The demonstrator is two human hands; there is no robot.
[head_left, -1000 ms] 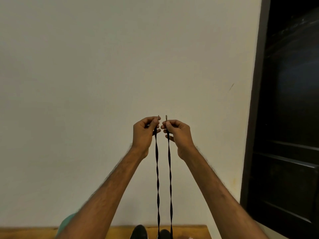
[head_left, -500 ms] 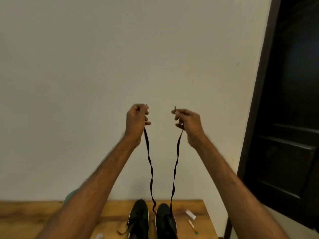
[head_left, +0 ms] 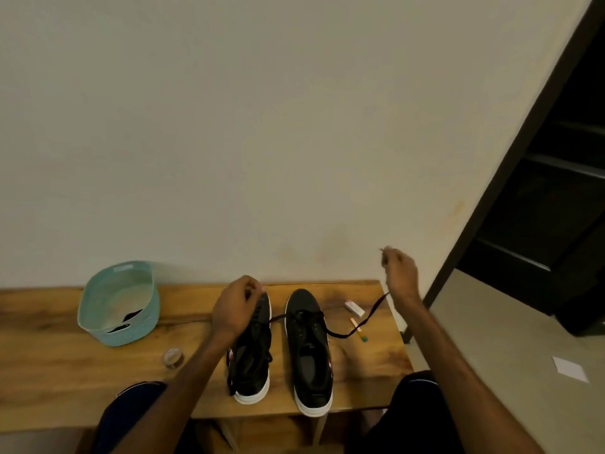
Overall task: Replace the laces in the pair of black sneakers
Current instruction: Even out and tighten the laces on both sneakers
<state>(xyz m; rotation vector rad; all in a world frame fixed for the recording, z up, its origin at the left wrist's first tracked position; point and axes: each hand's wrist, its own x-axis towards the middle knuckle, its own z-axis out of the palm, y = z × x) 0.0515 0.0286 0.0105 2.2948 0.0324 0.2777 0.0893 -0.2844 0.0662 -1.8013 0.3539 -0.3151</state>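
Observation:
Two black sneakers with white soles stand side by side on the wooden table (head_left: pixel 49 365), toes toward the wall. A black lace (head_left: pixel 366 321) runs through the front eyelets of the right sneaker (head_left: pixel 309 352). My right hand (head_left: pixel 400 273) is raised above the table's right end and pinches one end of that lace, which sags down to the shoe. My left hand (head_left: pixel 236 304) hovers over the toe of the left sneaker (head_left: pixel 252 362) with curled fingers holding the lace's other end, which crosses between the shoes.
A teal basket (head_left: pixel 119 303) with something dark inside sits at the back left of the table. A small roll of tape (head_left: pixel 173 357) lies left of the shoes. A white lighter (head_left: pixel 354 307) and a thin stick (head_left: pixel 358 329) lie to the right. A dark doorway (head_left: pixel 540 191) stands right.
Both hands have dropped from high in front of the wall and spread apart. The lace, earlier pulled up taut, now lies slack. The view has tilted down onto the table.

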